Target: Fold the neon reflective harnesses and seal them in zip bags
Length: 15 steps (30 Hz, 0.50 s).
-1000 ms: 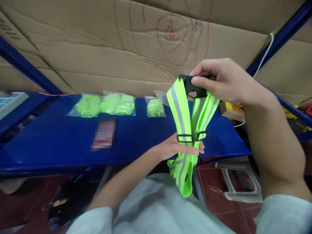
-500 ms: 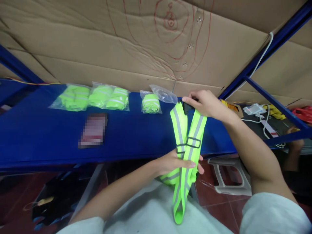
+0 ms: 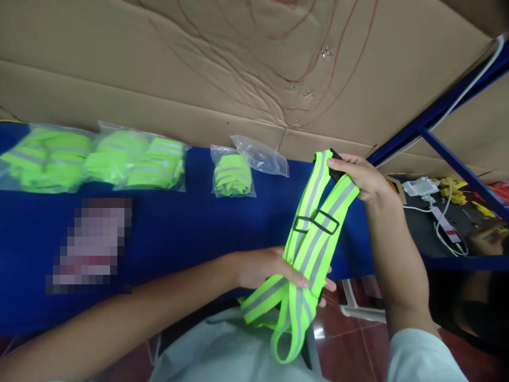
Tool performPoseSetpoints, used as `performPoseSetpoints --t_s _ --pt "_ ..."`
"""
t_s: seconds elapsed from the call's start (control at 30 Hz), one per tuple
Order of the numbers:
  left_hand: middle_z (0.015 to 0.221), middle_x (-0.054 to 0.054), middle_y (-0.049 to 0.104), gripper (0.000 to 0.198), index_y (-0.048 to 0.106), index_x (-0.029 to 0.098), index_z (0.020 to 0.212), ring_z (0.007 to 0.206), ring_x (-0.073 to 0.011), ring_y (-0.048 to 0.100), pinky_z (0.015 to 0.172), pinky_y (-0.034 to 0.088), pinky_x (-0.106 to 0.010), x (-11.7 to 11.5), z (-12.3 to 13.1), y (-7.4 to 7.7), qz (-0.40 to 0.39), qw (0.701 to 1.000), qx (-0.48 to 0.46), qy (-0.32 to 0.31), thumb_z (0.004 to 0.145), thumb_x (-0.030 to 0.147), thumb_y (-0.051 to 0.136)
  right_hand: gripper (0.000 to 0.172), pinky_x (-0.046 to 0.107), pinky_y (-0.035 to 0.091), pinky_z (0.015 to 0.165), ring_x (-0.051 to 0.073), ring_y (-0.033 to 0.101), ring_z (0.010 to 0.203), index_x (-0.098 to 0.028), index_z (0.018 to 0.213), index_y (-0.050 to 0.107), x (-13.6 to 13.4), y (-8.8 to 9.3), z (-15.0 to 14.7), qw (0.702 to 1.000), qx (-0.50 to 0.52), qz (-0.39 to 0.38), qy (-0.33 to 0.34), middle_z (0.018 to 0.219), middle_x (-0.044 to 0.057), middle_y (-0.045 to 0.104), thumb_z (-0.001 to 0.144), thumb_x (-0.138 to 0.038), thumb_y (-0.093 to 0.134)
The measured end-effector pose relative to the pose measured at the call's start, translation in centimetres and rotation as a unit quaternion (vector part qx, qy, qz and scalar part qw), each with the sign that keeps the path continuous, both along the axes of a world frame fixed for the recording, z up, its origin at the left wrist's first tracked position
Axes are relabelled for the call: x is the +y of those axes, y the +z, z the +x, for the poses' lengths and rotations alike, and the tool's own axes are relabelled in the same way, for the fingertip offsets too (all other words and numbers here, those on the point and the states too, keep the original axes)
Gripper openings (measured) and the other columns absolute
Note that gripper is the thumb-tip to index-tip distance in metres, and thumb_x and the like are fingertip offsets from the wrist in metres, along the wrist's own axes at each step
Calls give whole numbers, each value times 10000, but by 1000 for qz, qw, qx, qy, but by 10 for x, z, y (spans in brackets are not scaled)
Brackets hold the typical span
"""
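Observation:
Between my two hands hangs a neon-green reflective harness point(image 3: 305, 260) with grey stripes and black slide buckles point(image 3: 326, 222). My right hand point(image 3: 363, 175) pinches its upper end at a black piece, partly hidden by the fingers. Lower down, my left hand point(image 3: 284, 273) is wrapped round the gathered straps, thumb in front and fingertips showing behind. Loose loops of strap dangle below it, near my shirt. Past the harness, on the blue table point(image 3: 191, 228), lie a bagged green bundle point(image 3: 233, 174) and a clear plastic bag point(image 3: 260, 156).
Several bagged green bundles point(image 3: 47, 159) lie at the back left. A blurred flat item point(image 3: 91, 241) lies in front of them. Cardboard point(image 3: 178, 69) walls the back. To the right are a blue frame bar point(image 3: 461, 164), white cables, a power strip point(image 3: 445, 225) and another person's hand point(image 3: 487, 239).
My view has moved closer to the table and shifted right. My right hand has drawn the harness's upper end toward the right, tilting the straps. Both hands keep their hold.

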<state>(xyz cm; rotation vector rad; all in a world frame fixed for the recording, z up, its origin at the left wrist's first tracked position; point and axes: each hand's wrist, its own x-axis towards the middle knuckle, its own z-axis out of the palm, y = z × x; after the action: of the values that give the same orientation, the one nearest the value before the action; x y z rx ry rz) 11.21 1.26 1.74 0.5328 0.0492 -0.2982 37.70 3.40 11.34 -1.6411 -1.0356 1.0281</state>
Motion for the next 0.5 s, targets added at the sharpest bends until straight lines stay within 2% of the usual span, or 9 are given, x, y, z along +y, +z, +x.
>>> performPoseSetpoints --t_s 0.07,0.17,0.3,0.33,0.5 --pt "1408 -158 644 542 675 192 1296 1060 -277 744 869 601 -393 -1 5 -9 -35 999 17 4 769 202 801 443 274 563 592 149 680 630 -214 885 788 11 -15 13 1000 -20 -6 -20 811 23 773 585 -502 942" --pt "1373 -179 661 518 675 165 1276 1030 -298 751 864 603 -425 0 8 -21 -71 995 58 29 771 204 784 411 239 489 600 114 619 641 -200 839 774 21 -47 33 996 -91 -2 -25 780 -11 731 609 -505 926" --pt "1260 -202 711 465 684 112 1205 978 -318 759 883 591 -455 2 12 -34 -90 980 135 114 761 217 774 458 232 320 538 93 451 580 -170 648 668 27 -90 52 962 -271 40 -16 600 -45 553 673 -587 857" --pt "1238 -207 717 470 679 104 1205 974 -321 758 884 586 -457 3 13 -36 -97 977 143 125 764 236 773 469 236 306 540 95 440 583 -165 639 662 28 -99 56 956 -289 48 -23 595 -41 538 672 -592 854" --pt "1093 -196 753 507 648 106 1200 982 -312 747 877 558 -433 2 15 -38 -102 973 158 132 749 287 792 462 247 377 582 121 511 621 -162 806 738 30 -124 72 951 -299 63 -43 695 -6 631 756 -619 780"
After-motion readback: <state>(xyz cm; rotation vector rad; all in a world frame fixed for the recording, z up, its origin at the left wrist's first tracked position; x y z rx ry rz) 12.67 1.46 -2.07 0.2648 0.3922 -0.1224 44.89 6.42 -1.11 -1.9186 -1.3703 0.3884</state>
